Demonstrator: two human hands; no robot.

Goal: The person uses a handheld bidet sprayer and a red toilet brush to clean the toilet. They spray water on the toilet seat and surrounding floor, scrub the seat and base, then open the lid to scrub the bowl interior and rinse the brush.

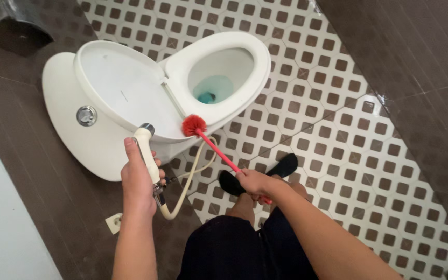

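Toilet brush (194,126), its red head touching the toilet seat (257,72) rim, was gripped by the right hand (252,182) while the left hand (138,176) clutched a spray nozzle (146,148); scrubbing appeared underway, calling next for a reach into the bowl.

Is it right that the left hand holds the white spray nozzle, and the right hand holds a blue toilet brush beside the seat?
Not quite. In the head view the toilet brush is red, not blue. The rest stands: the left hand holds the white spray nozzle, and the right hand holds the brush beside the seat.
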